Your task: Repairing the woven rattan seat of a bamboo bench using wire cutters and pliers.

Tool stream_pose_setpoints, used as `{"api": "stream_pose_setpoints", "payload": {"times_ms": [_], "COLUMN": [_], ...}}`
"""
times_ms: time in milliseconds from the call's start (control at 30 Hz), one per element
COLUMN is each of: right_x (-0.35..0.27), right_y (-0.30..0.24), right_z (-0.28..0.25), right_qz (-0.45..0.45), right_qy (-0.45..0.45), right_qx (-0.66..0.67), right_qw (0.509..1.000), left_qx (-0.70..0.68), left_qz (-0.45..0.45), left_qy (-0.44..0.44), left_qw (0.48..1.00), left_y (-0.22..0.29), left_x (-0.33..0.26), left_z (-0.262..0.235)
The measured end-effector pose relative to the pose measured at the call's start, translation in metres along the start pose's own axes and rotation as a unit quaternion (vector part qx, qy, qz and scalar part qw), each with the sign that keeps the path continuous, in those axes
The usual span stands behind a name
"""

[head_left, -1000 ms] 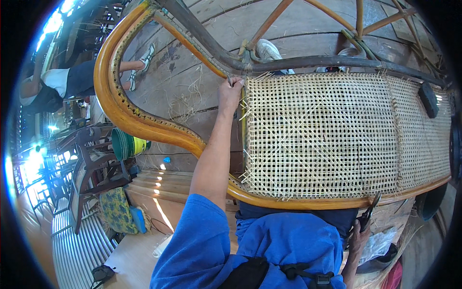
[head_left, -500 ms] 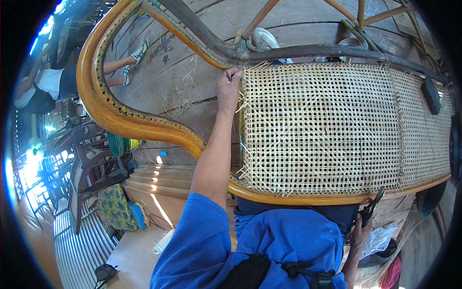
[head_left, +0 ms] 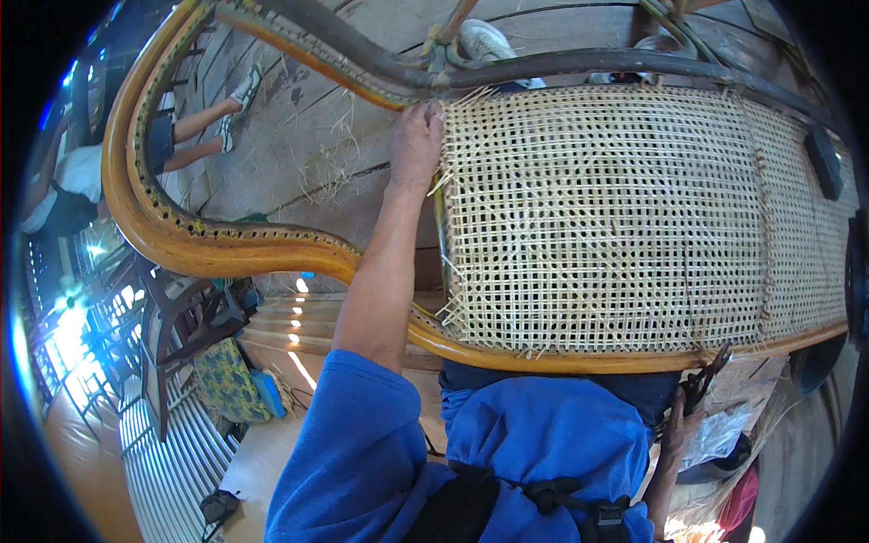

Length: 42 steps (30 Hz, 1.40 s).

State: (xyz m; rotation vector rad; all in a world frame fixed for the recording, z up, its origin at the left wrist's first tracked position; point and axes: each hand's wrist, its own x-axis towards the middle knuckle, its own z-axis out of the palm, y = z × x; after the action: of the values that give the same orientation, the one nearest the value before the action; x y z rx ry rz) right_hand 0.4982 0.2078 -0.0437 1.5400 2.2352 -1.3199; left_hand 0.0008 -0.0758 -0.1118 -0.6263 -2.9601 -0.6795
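A woven cane panel (head_left: 597,217) covers the right part of a curved rattan frame (head_left: 226,258), loose strand ends sticking out along its left edge. At the panel's far left corner is my left hand (head_left: 418,145), fingers curled down against the frame; what they pinch is hidden. My right hand (head_left: 677,425) stays low beside my body at the near edge. It is closed round a dark pair of pliers (head_left: 701,380), tip pointing up by the near rail.
A dark block (head_left: 822,165) lies on the cane at the far right. Small holes line the frame's bare left loop. Cane scraps (head_left: 339,154) litter the plank floor. Another person's legs (head_left: 213,122) show at the left, near stacked dark chairs (head_left: 186,312).
The view has shifted, so the frame sits a little higher and further left. My left hand has turned, with its fingers more curled down at the corner. My right hand still holds the pliers.
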Motion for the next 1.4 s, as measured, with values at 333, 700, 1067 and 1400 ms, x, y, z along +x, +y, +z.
{"api": "stream_pose_setpoints", "payload": {"times_ms": [333, 700, 1067, 1400], "right_x": [-0.027, 0.096, 0.117, 0.078], "right_y": [-0.016, -0.276, -0.354, -0.265], "right_z": [-0.027, 0.139, 0.249, 0.12], "right_qz": [0.037, -0.354, -0.388, -0.306], "right_qy": [-0.062, -0.157, -0.144, -0.089], "right_qx": [0.07, -0.102, -0.155, -0.067], "right_qw": [0.995, 0.916, 0.897, 0.945], "left_qx": [-0.343, -0.317, -0.251, -0.25], "left_qz": [-0.353, -0.429, -0.374, -0.269], "left_qy": [-0.08, -0.019, 0.047, -0.021], "left_qw": [0.867, 0.846, 0.892, 0.93], "left_y": [-0.01, -0.038, -0.025, -0.06], "left_x": [-0.007, -0.033, -0.035, -0.029], "left_z": [-0.002, 0.041, 0.03, 0.038]}}
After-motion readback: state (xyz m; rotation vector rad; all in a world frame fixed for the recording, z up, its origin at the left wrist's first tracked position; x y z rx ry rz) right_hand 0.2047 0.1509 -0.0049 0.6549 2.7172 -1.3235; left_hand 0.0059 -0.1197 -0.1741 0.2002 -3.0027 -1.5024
